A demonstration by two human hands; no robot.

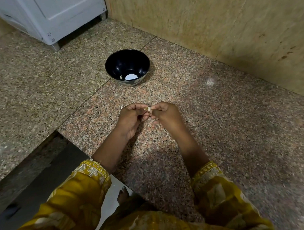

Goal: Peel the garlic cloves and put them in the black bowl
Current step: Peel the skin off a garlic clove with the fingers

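Pinching one garlic clove (149, 108) from both sides: left hand (130, 119) curled, thumb on top of the clove; right hand (166, 115) curled too, fingertips closed on the clove's right end. Over the speckled granite counter (236, 128), fingers of both hands meeting at the clove. Cannot tell how much skin is on it. Beyond the hands, well apart, upright on the counter: black bowl (127, 63), with one pale peeled clove (121, 77) at the bottom left beside a bright white patch (131, 77). A scrap of papery peel (121, 107) just beside the left knuckles. Mustard embroidered sleeves (91, 172) on both forearms. White appliance (54, 18) at the far left corner, beside the beige stone wall (213, 23)
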